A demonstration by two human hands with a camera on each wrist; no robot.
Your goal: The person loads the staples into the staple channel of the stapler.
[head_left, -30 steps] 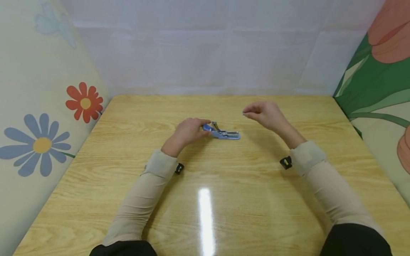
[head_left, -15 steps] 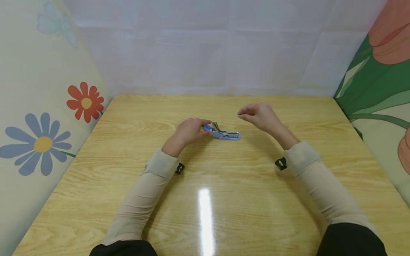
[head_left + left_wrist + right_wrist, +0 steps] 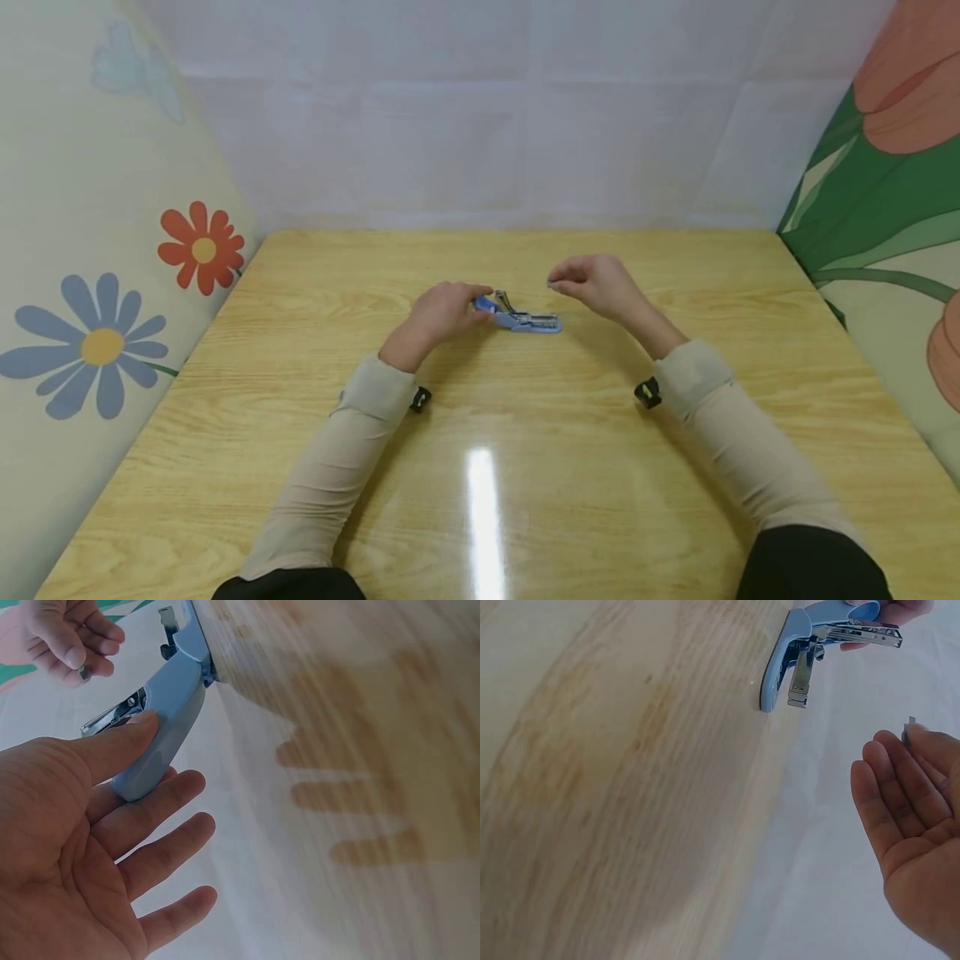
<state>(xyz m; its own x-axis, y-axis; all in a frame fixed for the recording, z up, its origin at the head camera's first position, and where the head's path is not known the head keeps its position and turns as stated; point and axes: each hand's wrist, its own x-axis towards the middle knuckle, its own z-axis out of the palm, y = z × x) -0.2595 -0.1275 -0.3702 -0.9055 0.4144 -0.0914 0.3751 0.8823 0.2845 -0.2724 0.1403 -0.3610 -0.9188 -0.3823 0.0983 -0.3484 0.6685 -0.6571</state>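
A blue stapler (image 3: 534,323) lies folded open on the wooden table, its metal parts showing. My left hand (image 3: 441,315) pinches one blue end between thumb and forefinger; in the left wrist view the other fingers of the left hand (image 3: 82,817) spread below the stapler (image 3: 174,697). Right of it and above the table, my right hand (image 3: 600,287) pinches a tiny grey metal piece, which looks like a short strip of staples (image 3: 906,736). In the right wrist view the stapler's metal arms (image 3: 801,679) stand apart from the blue body, and the right hand (image 3: 919,817) is a short gap away.
The wood-grain table (image 3: 570,450) reaches back to a white sheet (image 3: 480,150). Flower-painted panels (image 3: 101,346) stand along the left and right sides. A small black device (image 3: 647,393) is at the right cuff, another (image 3: 421,399) at the left one.
My right hand has moved left, closer to the stapler, still pinching the small grey piece. The left hand and the stapler have stayed in place.
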